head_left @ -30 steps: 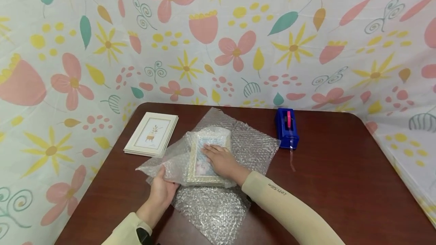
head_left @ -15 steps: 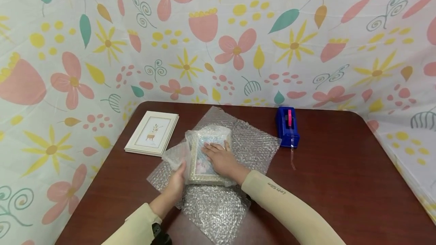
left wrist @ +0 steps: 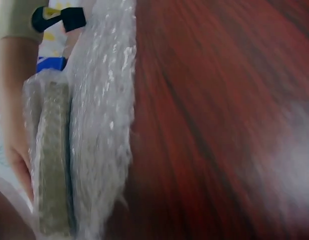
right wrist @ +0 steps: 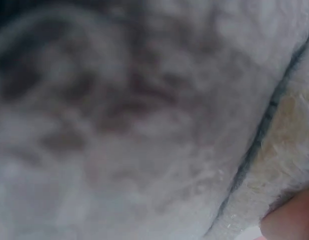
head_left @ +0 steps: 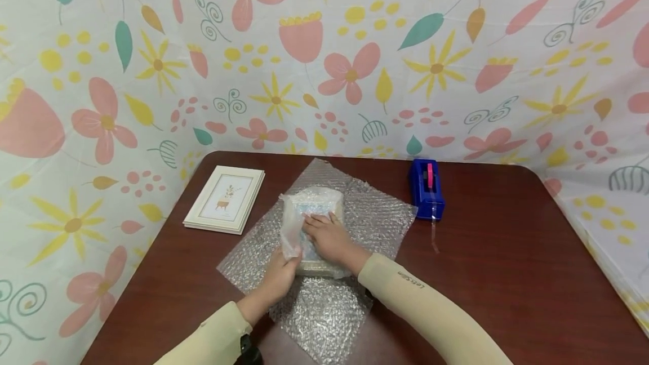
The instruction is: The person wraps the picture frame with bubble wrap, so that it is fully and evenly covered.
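A picture frame with a pale blue picture lies at the middle of a sheet of bubble wrap. My left hand pinches a folded flap of the wrap over the frame's left side, near its lower left corner. The right hand rests on the frame's front, fingers extended, by the flap's edge. Seen from the left wrist, the frame's gold-toned side shows through the wrap. The right wrist view is mostly blurred, with a fingertip at its lower right.
Several cream picture frames are stacked at the table's back left. A blue tape dispenser stands at the back right beside the wrap's right corner, a strip of tape hanging from it. A floral curtain borders the brown table.
My left hand has moved right and brought the wrap's flap from the left side over the frame's front. The right hand has stayed on the frame.
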### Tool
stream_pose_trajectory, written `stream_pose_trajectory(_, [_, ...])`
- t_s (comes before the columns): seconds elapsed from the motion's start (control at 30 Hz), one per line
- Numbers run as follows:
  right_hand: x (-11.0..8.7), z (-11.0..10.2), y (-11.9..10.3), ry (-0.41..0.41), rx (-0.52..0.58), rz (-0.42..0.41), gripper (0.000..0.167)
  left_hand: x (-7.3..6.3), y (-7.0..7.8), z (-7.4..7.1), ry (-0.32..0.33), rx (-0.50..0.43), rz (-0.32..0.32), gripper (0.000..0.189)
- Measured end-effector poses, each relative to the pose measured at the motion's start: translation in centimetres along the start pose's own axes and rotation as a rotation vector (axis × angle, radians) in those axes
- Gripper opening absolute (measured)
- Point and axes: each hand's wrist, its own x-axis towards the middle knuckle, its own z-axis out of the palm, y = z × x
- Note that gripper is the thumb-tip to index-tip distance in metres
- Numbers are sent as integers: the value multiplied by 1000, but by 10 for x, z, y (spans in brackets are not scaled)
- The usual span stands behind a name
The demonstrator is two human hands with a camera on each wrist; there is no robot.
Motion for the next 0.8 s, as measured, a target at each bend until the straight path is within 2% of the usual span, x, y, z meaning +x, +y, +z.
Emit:
stream_pose_trajectory(0.1, [5, -4, 3, 50, 28, -56, 25, 2, 3, 5, 64, 211, 34, 65])
stream_pose_trajectory(0.2, [12, -8, 11, 32, 79, -80, 23, 6, 6, 11, 53, 395, 25, 69])
stream_pose_trajectory(0.33, [21, -17, 21, -92, 198, -51, 46, 8, 6, 20, -17, 609, 44, 68])
stream_pose_trajectory(0.4, [25, -22, 25, -148, 260, -49, 49, 9, 5, 24, -32, 711, 62, 68])
stream_pose_trajectory(0.57, [27, -29, 29, -235, 319, -54, 44, 11, 5, 33, -56, 872, 71, 76])
stream_pose_trajectory(0.7, [27, -30, 29, -265, 327, -50, 43, 11, 8, 36, -72, 949, 59, 81])
stream_pose_trajectory(0.8, [27, -31, 27, -278, 339, -42, 42, 11, 11, 38, -89, 996, 48, 95])
